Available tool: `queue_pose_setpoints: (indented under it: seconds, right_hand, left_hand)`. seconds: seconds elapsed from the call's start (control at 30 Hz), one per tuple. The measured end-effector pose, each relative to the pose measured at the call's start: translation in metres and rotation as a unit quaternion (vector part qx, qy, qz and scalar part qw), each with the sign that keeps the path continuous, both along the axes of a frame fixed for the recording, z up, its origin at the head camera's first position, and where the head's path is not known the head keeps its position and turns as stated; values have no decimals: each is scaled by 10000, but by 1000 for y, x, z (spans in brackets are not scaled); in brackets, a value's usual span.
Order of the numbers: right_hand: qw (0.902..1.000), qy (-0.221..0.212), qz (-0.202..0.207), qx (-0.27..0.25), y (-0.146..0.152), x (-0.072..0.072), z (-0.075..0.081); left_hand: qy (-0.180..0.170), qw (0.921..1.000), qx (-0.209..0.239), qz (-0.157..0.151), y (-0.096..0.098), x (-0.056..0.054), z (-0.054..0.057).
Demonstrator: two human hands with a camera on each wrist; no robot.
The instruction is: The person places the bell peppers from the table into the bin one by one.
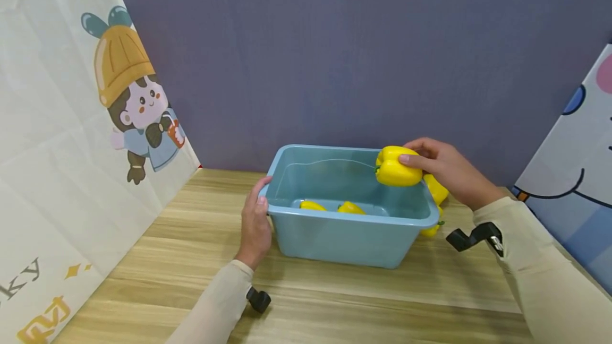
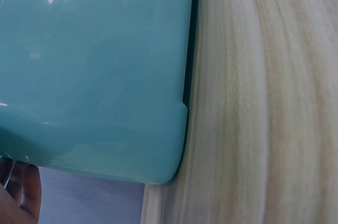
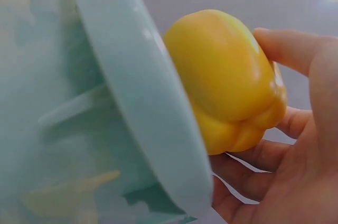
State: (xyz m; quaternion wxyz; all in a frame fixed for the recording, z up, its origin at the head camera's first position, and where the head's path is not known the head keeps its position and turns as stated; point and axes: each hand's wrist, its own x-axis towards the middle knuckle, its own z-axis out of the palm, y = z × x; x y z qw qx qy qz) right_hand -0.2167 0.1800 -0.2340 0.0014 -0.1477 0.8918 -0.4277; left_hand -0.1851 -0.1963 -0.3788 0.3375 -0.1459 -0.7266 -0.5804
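Observation:
A light blue plastic tub point(image 1: 334, 238) stands on the wooden table point(image 1: 191, 238). My right hand point(image 1: 442, 169) grips a yellow bell pepper point(image 1: 397, 168) over the tub's far right corner; the right wrist view shows that pepper point(image 3: 227, 76) just above the tub's rim point(image 3: 153, 113) with my fingers point(image 3: 285, 49) curled round it. My left hand point(image 1: 255, 222) holds the tub's left rim, thumb over the edge. Two yellow peppers point(image 1: 313, 206) point(image 1: 350, 208) lie inside on the tub's bottom. More yellow peppers point(image 1: 436, 191) lie on the table behind the tub's right side.
A purple-grey wall stands behind the table. A cartoon-printed sheet point(image 1: 71, 137) leans on the left and another printed panel point(image 1: 574, 174) on the right. The left wrist view shows the tub's outer wall point(image 2: 95, 71) against the table's wood point(image 2: 264, 102).

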Motion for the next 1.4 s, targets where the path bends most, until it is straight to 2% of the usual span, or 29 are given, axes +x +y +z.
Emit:
queue_pose_setpoints:
  seconds: [0.23, 0.5, 0.87, 1.4]
  right_hand:
    - [9999, -117, 8, 101, -8, -5, 6]
    - [9993, -158, 298, 178, -13, -8, 10]
    - [9985, -98, 343, 408, -22, -12, 17]
    - [9955, -211, 650, 651, -32, -15, 24]
  left_hand:
    - [-58, 10000, -11, -49, 1, 1, 2]
    - [-67, 10000, -34, -26, 2, 1, 4]
    - [9, 10000, -38, -70, 3, 1, 5]
    - [-31, 10000, -32, 17, 0, 1, 2]
